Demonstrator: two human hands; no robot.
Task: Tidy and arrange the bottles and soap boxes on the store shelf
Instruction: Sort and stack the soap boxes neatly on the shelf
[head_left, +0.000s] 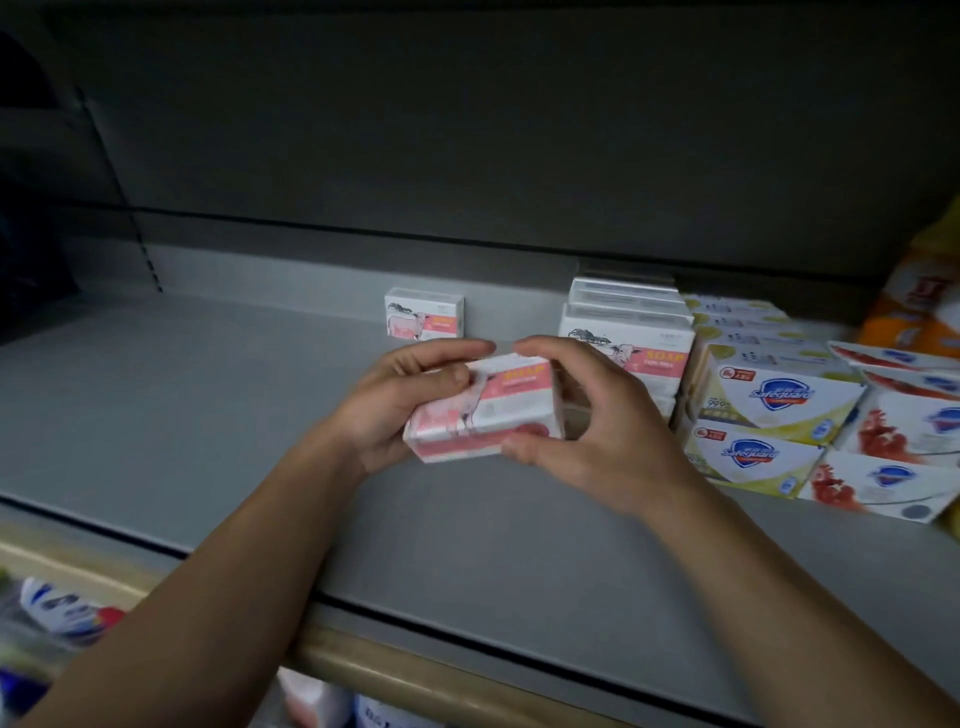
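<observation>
Grey shelf (208, 415) in dim light carries the job: a pink-and-white soap box (485, 410), printed with a cow, is held tilted above its middle. Left hand (400, 405) clasps one end, right hand (582, 415) pinches the other, both grips closed on it. Placing seems under way; next it wants squaring against the matching stack (628, 332) toward the right end. A lone box (423, 314) stands at the back edge.
</observation>
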